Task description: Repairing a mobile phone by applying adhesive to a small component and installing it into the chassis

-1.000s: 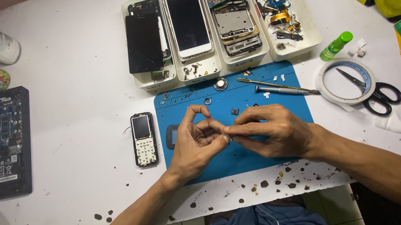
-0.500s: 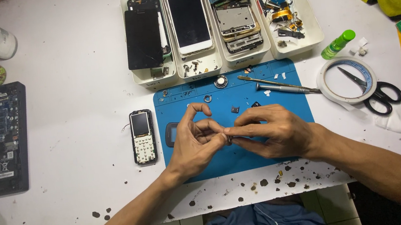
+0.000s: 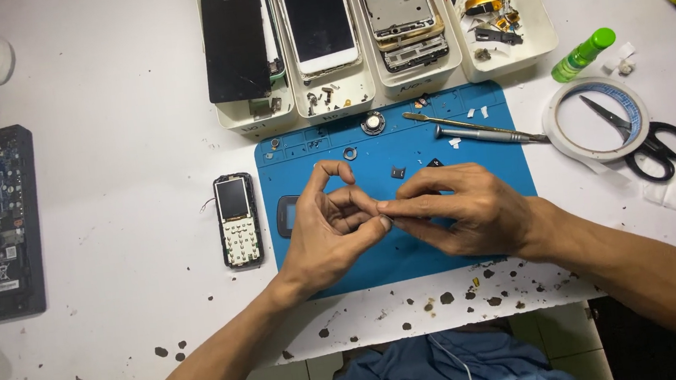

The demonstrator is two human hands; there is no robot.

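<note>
While a stripped keypad phone (image 3: 238,220) is lying left of the blue mat (image 3: 400,136), the left hand (image 3: 327,232) and right hand (image 3: 463,210) are pinching something tiny, hidden between meeting fingertips; slipping, it could vanish among loose parts.

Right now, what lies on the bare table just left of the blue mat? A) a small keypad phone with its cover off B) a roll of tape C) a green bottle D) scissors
A: the small keypad phone lies on the white table just left of the blue mat; the other three sit to the mat's right.
</note>
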